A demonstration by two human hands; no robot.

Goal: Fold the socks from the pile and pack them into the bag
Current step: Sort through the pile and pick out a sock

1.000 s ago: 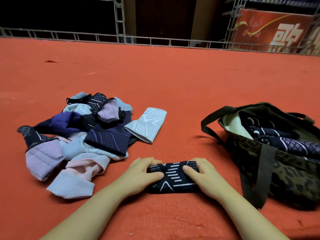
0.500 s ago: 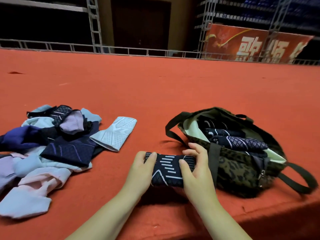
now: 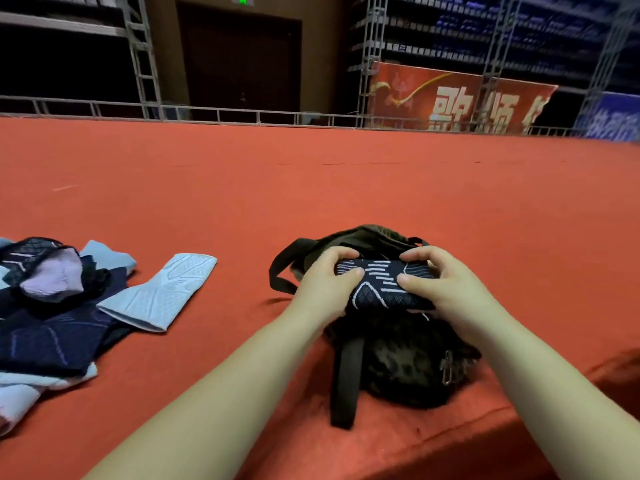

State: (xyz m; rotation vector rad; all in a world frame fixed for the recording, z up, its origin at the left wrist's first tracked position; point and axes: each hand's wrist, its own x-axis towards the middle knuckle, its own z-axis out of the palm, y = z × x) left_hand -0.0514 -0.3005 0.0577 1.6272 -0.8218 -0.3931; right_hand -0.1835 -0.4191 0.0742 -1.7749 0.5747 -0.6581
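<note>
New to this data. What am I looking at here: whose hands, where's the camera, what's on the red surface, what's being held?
No robot here: a person works with bare hands, filmed by one wide-angle camera worn on the head, looking forward and down. That is why both forearms enter from the bottom edge. The left hand and right hand grip the two ends of a folded dark sock with white stripes, holding it over the opening of a dark camouflage bag. The bag sits on a red carpeted surface. To the left lies the pile of unfolded socks, with a pale blue sock at its right edge. Railings and a red banner stand behind.
</note>
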